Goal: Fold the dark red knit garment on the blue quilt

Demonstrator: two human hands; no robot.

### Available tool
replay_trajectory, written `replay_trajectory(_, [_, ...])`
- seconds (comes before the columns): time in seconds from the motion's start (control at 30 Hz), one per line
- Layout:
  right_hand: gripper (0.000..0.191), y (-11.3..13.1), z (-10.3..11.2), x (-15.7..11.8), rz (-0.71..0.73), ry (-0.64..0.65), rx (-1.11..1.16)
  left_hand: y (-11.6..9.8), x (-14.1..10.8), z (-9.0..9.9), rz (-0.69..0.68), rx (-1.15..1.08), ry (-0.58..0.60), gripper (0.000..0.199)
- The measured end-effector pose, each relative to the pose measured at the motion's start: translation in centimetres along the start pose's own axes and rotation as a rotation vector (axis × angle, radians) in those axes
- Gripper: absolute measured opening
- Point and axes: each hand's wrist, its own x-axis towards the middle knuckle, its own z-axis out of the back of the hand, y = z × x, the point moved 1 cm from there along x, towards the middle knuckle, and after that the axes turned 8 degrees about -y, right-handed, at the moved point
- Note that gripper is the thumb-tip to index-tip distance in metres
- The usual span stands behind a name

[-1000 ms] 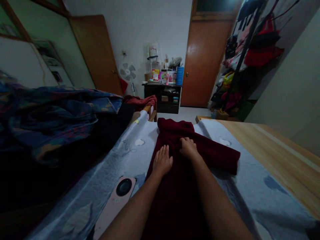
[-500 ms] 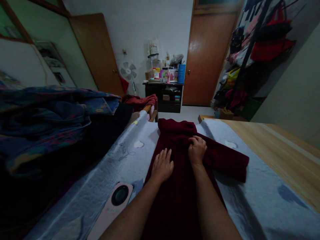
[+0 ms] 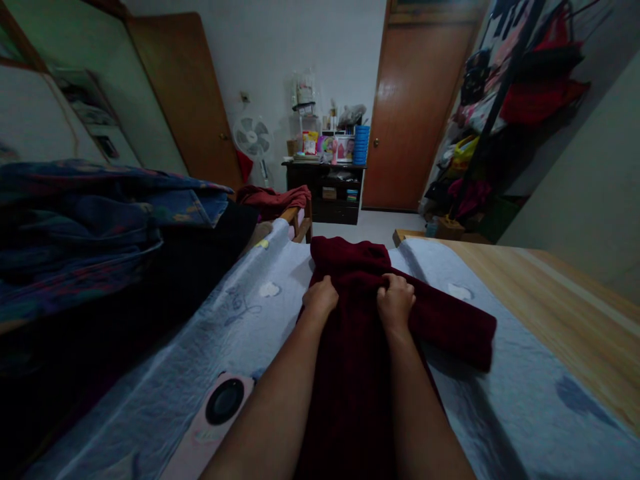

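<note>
A dark red garment (image 3: 357,373) lies lengthwise on the pale blue patterned bedding (image 3: 270,313), with one sleeve stretched out to the right. On the left side of its upper part, my left hand (image 3: 321,295) is closed, its fingers curled on the fabric. My right hand (image 3: 396,300) pinches the same garment near the base of the sleeve. The fingertips of both hands are partly hidden in the cloth. A pink phone (image 3: 207,423) with a round dark camera ring lies beside my left forearm.
Blue floral and dark clothes (image 3: 100,227) are piled at the left. Bare wooden board (image 3: 560,287) borders the bedding at the right. Beyond the bed stand a dark cabinet (image 3: 323,213), a white fan (image 3: 253,137) and a wooden door (image 3: 415,120).
My left hand has moved up along the garment and closed from a flat, spread pose. My right hand stays closed on the cloth at nearly the same spot. The view has shifted slightly.
</note>
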Motion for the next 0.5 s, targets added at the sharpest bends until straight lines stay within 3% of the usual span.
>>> replay_trajectory(0.13, [0.040,-0.7,1.5,1.6,-0.019,0.305,-0.038,-0.5,0.5,-1.9,0.115,0.012,-0.061,0.036])
replay_trajectory(0.23, [0.043,-1.0,2.5,2.3,-0.048,0.349,-0.036,-0.3,0.0,-3.4,0.079,0.009,-0.249,0.035])
replay_trajectory(0.33, [0.045,-1.4,2.7,2.3,0.012,0.410,-0.094,0.2,0.1,-4.2,0.012,-0.048,-0.419,0.034])
replay_trajectory(0.43, [0.025,-1.9,2.2,2.0,0.039,0.447,-0.140,0.7,0.8,-4.5,-0.032,-0.150,-0.437,0.035])
replay_trajectory(0.5, [0.019,-2.2,1.8,1.9,0.031,0.385,-0.135,0.8,1.1,-4.7,-0.055,-0.203,-0.428,0.038])
